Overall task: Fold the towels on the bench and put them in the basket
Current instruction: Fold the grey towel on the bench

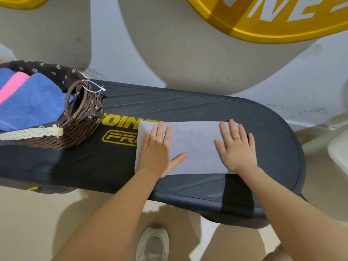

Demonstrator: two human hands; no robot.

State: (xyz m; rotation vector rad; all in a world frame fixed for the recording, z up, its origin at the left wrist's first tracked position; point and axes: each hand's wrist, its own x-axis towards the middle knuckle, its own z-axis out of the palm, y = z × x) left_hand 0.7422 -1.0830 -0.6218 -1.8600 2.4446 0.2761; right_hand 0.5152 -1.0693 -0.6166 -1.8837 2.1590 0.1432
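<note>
Both of your hands lie flat, no grip closed on anything: your left hand [157, 151] presses palm-down on the left part of the grey towel [194, 146], fingers straight and together, thumb spread out to the right. Your right hand [235, 147] presses the towel's right part the same way, fingers fanned, a gold ring [237, 138] on one finger.

Grey towel: folded into a rectangle, lying flat on the dark counter [244, 112], toward its right half. Its left edge covers the end of the yellow lettering [122, 132] printed on the counter top.

Wicker basket [81, 127]: stands on the left end of the counter, well apart from the grey towel. Dark flowered cloth lining, a lace trim over the near rim, one loop handle standing up on the side facing the towel. Inside it, folded blue towels [35, 104] with a pink towel [13, 85] between them.

Below the counter edge, one pale sneaker [153, 243] on the beige floor. Behind the counter, a light wall with a large yellow sign [273, 21] bearing white letters.
</note>
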